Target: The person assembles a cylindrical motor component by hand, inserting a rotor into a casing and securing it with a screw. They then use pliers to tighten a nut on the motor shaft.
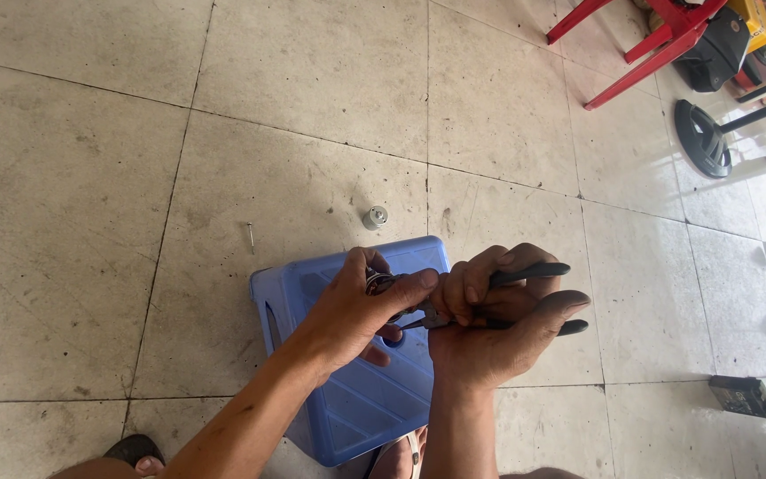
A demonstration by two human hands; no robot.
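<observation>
Your right hand (498, 324) is closed around the pliers (525, 297); your left hand (361, 310) pinches a small part (379, 284) at their nose, above the blue stool (356, 399). Keep the part steady and squeeze gradually. A small cap (375, 217) lies on the floor at 12 o'clock from the stool.

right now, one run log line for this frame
left hand: grips small metal part | right hand: squeezes black-handled pliers on part | under: blue plastic stool | floor: grey cylinder, nail

Bare forearms (dark sandal (135, 449) below)
</observation>
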